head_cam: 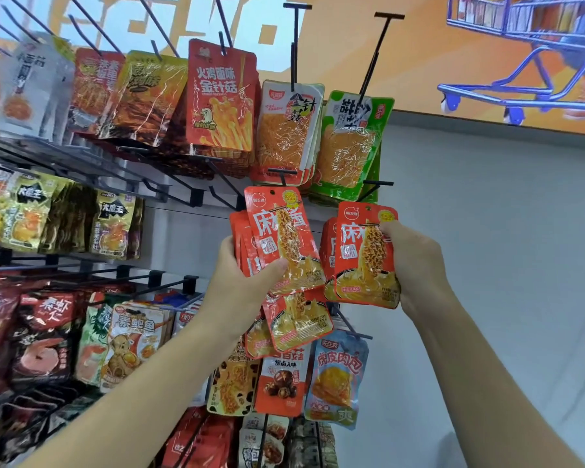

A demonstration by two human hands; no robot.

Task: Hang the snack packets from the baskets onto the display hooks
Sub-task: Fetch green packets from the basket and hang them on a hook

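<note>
Aloft, left hand, right hand (each gripping packets)

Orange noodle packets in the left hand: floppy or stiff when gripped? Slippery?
Probably semi-floppy: the orange noodle packets splay at different angles in the left hand rather than stacking flat. Likely slippery, as the film shows glossy glare. Probably light, since one hand's pinch holds a whole stack.

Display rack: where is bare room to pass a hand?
Bare: the grey wall right of the green packets, and the long hook above them. Crowded: further left, where hanging packets overlap.
</note>
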